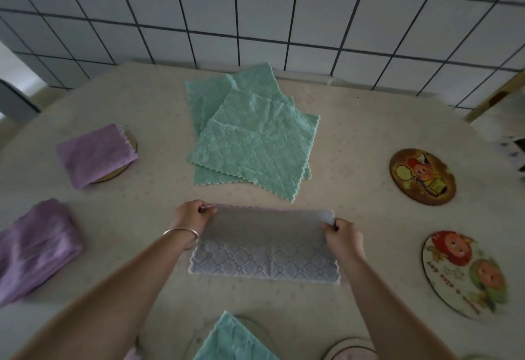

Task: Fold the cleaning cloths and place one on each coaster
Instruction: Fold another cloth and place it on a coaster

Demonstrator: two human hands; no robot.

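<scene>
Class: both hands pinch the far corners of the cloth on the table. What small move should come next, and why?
Probably draw the left hand and right hand toward the body, laying the raised far edge of the grey cloth onto its near edge; it lies only half folded.

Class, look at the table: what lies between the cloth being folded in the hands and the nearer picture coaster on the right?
Nothing: in the head view only bare tablecloth separates the grey cloth from the nearer coaster.

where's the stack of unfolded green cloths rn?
Head view: the green cloth stack lies mid-table toward the tiled wall, just beyond the grey cloth that both hands hold, between the purple cloth at left and the cartoon coaster at right.
</scene>
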